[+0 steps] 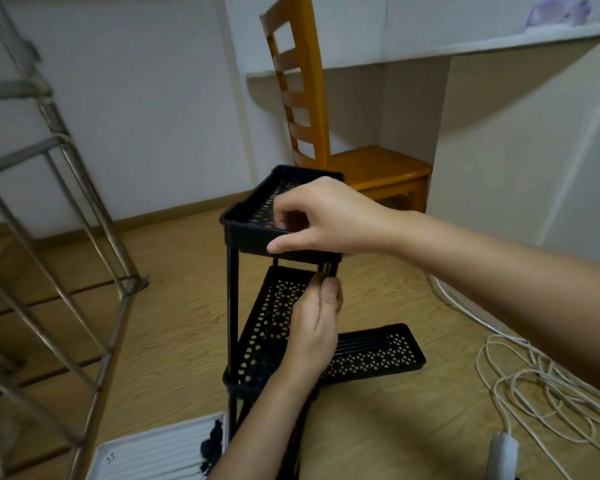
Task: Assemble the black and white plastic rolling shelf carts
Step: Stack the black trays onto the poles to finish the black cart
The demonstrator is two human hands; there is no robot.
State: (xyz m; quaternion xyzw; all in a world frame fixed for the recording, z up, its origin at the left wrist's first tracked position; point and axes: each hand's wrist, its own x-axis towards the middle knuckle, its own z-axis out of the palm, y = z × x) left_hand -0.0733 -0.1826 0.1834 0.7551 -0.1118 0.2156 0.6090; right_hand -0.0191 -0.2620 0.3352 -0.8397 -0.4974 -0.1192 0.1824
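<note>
Black cart [257, 306] stands on the floor; right hand [329, 220] has its grip clamped on the top tray [246, 233], left hand [316, 323] pinches a pole [326, 268] underneath. No readable writing anywhere.

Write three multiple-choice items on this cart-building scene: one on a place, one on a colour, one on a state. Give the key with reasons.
1. Where does the loose black tray lie?
A. on the floor behind the cart
B. on the chair
C. on the top tray

2. What colour is the tray at the bottom left?
A. black
B. white
C. orange

3. What is the right hand doing?
A. hanging free
B. holding the top tray at its rim
C. pulling the cable

Key: 1 A, it rests flat on the floor past the cart; 2 B, it is pale beside the black parts; 3 B, its fingers close over the near rim while the left hand pinches a pole beneath.
</note>
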